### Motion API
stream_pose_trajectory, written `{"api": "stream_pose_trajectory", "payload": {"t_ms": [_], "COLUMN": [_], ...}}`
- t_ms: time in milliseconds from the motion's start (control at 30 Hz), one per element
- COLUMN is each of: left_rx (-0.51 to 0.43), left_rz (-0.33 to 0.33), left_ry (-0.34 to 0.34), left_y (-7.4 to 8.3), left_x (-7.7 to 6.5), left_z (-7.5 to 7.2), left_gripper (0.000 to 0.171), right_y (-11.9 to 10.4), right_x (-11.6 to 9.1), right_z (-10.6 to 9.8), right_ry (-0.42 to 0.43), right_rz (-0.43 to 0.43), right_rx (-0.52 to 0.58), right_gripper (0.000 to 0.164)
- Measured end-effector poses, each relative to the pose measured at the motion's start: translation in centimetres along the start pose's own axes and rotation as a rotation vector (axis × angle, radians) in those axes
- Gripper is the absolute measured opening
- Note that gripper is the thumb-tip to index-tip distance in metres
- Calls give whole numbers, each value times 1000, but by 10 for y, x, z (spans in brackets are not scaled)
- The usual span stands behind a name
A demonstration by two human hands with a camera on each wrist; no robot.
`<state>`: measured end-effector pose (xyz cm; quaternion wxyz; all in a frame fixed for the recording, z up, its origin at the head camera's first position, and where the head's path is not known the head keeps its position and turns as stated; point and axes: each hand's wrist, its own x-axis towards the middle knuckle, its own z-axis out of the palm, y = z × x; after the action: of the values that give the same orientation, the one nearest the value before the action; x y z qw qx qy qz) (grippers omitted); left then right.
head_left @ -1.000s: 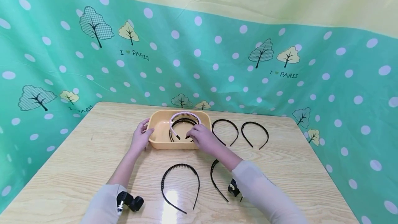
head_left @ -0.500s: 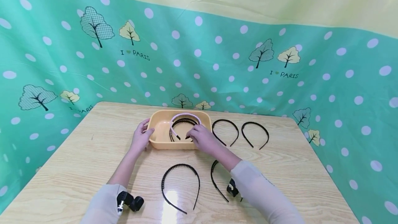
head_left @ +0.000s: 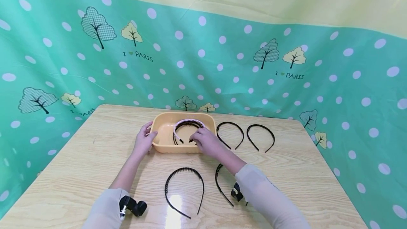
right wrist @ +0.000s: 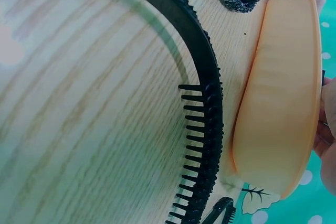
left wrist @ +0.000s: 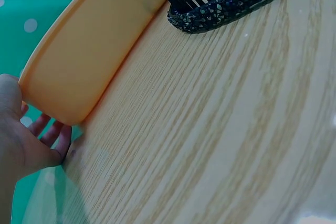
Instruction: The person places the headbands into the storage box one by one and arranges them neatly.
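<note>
My left hand (head_left: 144, 139) grips the left end of a pale orange plastic basket (head_left: 178, 149), the thumb at its rim and the fingers round the outside, as the left wrist view shows too. My right hand (head_left: 207, 141) reaches over the basket's front right and pinches one end of a pink toothed headband (head_left: 189, 119). That headband lies over black headbands (head_left: 187, 124) inside the basket, its other dark-tipped end toward the front. The right fingertips are partly hidden behind the basket wall (right wrist: 278, 93) in the right wrist view.
A black toothed headband (head_left: 166, 183) lies in front of the basket. Another black headband (head_left: 217, 178) is partly under my right forearm. Right of the basket lie two more, a nearer black headband (head_left: 243, 134) and a farther black headband (head_left: 272, 135). A dotted curtain (head_left: 203, 63) hangs behind the table.
The pink headband has sunk a little lower in the basket, closer over the black ones, with my right hand still on its end. My left hand stays on the basket.
</note>
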<state>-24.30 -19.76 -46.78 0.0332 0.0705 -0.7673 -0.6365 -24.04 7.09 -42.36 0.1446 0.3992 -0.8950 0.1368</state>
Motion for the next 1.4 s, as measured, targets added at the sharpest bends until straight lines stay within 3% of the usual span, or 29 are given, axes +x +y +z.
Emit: {"api": "stream_pose_trajectory", "payload": {"t_ms": [867, 1167, 1400], "left_rx": [16, 9, 4], "left_rz": [12, 2, -4], "left_ry": [-6, -11, -9], "left_y": [2, 3, 1], "left_x": [-1, -1, -1], "left_z": [0, 0, 1], "left_gripper": [54, 55, 55], "right_y": [3, 5, 10], "right_x": [1, 1, 1], "right_z": [-3, -7, -12], "right_ry": [7, -46, -42], "right_rz": [-6, 56, 86], "right_rx": [-12, 10, 3], "right_gripper": [15, 16, 18]}}
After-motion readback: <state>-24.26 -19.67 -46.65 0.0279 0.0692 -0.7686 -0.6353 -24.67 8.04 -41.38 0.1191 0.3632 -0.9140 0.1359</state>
